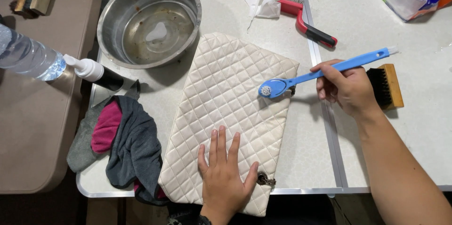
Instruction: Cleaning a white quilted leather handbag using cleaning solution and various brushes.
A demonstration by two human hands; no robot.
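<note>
1. Head view: the cream quilted bag (226,112) lies flat on the surface (306,159), its lower end at the near edge.
2. The left hand (225,173) rests released, palm down, on the bag's lower end.
3. The right hand (346,88) grips the blue brush (325,72); the brush head sits over the bag's right edge.
4. A steel bowl (149,20) stands toward the far left corner; grey and pink cloths (125,140) lie along the left edge.
</note>
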